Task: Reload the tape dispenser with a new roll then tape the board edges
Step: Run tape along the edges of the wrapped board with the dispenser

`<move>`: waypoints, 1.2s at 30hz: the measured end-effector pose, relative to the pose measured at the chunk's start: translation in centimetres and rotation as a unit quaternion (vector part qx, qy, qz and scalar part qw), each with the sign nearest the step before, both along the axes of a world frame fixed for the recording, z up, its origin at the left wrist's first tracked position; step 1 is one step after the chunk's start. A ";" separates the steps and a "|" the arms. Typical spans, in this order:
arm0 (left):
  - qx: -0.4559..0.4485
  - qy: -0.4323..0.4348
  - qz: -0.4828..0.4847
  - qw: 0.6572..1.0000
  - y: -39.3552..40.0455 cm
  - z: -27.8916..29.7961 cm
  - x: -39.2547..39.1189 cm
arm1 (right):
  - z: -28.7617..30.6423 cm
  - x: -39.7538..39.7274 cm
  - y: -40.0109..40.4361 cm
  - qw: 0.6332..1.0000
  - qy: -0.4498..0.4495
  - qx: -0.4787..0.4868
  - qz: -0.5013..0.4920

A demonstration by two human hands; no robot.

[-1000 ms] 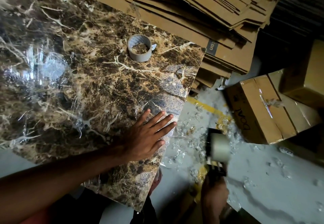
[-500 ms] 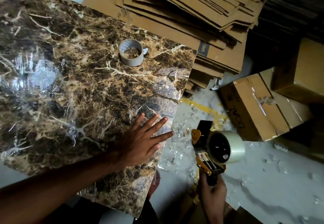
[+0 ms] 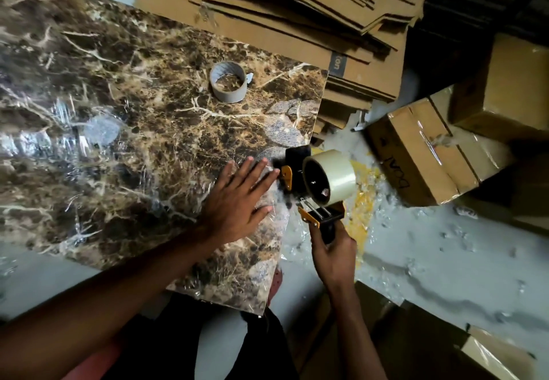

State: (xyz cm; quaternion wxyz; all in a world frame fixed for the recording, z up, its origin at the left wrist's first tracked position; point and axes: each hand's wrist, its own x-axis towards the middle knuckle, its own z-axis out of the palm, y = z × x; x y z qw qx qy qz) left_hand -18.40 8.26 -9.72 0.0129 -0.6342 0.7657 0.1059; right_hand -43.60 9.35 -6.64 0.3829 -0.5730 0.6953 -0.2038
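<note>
A large marble-patterned board (image 3: 124, 130) wrapped in clear film lies in front of me. My left hand (image 3: 237, 201) rests flat on it, fingers spread, close to its right edge. My right hand (image 3: 334, 256) grips the handle of a black and orange tape dispenser (image 3: 312, 189) loaded with a full roll of clear tape (image 3: 337, 176). The dispenser's front end sits at the board's right edge, right beside my left fingertips. An empty grey cardboard tape core (image 3: 228, 82) stands on the board further back.
A stack of flattened cardboard sheets (image 3: 297, 14) lies beyond the board. Taped brown boxes (image 3: 421, 154) sit on the floor to the right. Scraps of clear film litter the grey floor (image 3: 445, 255). Another box corner (image 3: 493, 356) shows at bottom right.
My right hand has raised the dispenser from low beside the board up to its right edge, close to my left fingertips. My left hand has stayed flat on the board.
</note>
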 end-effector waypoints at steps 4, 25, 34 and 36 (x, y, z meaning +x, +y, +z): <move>-0.006 -0.024 0.035 0.999 0.6 1.9 2.2 | 1.2 4.1 -0.8 1.000 0.002 -0.017 0.024; 0.038 -0.009 0.086 0.996 5.2 2.3 21.3 | 1.2 25.1 -1.8 0.979 -0.131 0.158 0.010; 0.059 0.000 0.069 0.996 3.9 1.8 21.8 | 1.9 25.2 -1.3 0.984 0.137 0.096 0.063; 0.065 0.006 0.060 0.996 3.6 2.3 21.5 | 2.7 25.1 -0.6 0.982 0.164 0.060 0.075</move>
